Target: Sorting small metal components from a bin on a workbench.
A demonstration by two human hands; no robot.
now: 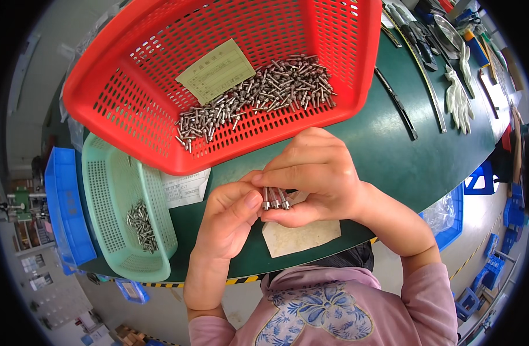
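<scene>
Green and curved, the surface [391, 155] carries a red basket [132, 75] holding a heap of small metal pins [259, 92] beside a paper slip [216, 70]; a pale green basket [111, 190] with fewer pins [141, 225] sits to the left; white gloves [458, 98] lie far right. Over a beige card [299, 236], the right hand [316, 173] is closed round a few upright pins [274, 198]; the left hand [233, 216] pinches in beside them, thumb touching one. Doing this well likely means keeping the pins parallel, heads level, working low over the card so a dropped pin stays close.
</scene>
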